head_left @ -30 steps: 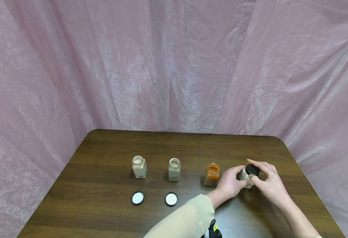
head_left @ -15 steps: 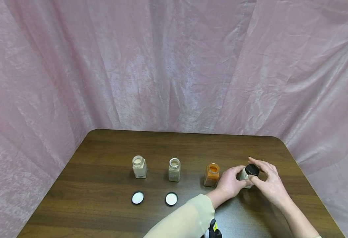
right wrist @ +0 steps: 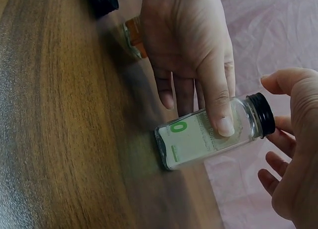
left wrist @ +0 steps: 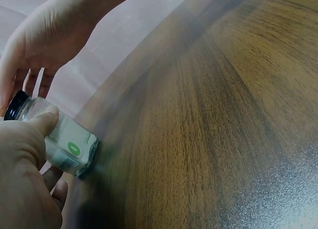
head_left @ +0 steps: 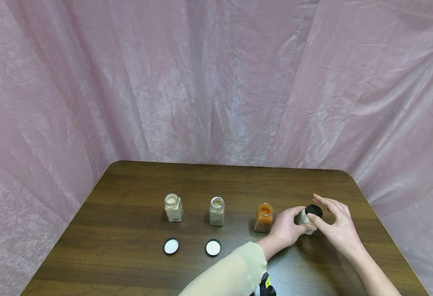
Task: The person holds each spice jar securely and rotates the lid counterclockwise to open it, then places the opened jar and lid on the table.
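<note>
A square glass spice jar (head_left: pixel 304 220) with a black screw lid (head_left: pixel 314 211) stands at the table's right side. My left hand (head_left: pixel 286 226) grips its body from the left, the thumb (right wrist: pixel 224 120) lying across the glass over the label. On the jar's other side is my right hand (head_left: pixel 336 226), fingers spread around the lid. Its thumb overlaps the lid's near edge in the head view, and its index finger is raised clear. In the left wrist view, the jar (left wrist: pixel 69 147) shows a pale label with a green mark, and the right hand (left wrist: pixel 54 38) is behind the lid.
Left of my left hand stands an uncovered jar of orange powder (head_left: pixel 263 218). Farther left are two uncovered jars, one of greyish powder (head_left: pixel 217 213) and one of cream powder (head_left: pixel 173 209). Two upturned lids, a left lid (head_left: pixel 171 246) and a right lid (head_left: pixel 213 248), lie before them.
My right hand's fingers have spread and drawn back slightly to the right, away from the lid. My left hand and the jar have stayed in place.
</note>
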### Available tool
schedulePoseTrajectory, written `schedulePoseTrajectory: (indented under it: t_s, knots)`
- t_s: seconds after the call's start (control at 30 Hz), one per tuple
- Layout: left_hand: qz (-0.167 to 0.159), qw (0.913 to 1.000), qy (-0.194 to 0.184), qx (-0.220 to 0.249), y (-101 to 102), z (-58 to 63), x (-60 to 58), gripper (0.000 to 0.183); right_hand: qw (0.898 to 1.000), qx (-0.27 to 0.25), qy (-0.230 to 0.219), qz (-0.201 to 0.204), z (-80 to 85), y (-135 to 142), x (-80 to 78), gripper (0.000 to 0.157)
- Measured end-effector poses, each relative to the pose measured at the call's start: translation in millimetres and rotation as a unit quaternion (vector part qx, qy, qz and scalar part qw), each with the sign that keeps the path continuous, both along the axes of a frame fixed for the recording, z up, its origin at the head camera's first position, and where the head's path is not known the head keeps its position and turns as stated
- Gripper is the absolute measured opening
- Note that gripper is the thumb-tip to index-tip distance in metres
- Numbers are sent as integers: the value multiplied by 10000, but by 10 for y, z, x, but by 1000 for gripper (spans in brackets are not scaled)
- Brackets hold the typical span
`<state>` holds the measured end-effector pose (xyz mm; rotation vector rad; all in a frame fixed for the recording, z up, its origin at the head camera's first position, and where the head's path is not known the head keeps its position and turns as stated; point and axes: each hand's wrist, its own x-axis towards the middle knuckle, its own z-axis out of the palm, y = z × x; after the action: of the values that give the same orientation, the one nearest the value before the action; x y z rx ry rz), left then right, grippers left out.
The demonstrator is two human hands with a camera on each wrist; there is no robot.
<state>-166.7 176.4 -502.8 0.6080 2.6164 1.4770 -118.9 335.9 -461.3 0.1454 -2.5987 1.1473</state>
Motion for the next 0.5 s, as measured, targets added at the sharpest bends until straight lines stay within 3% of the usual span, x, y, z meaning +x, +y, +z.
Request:
schedulePoseTrajectory:
  t_s: [0.33, 0.5]
  knots:
    - [48, 9999, -7, 124, -15, -52, 60, 43, 9989, 359, 188, -242, -70, -30, 50, 62]
    - [99, 9998, 147, 76, -3, -7, 35, 43, 9970, 569, 386, -351, -51, -26, 18, 60]
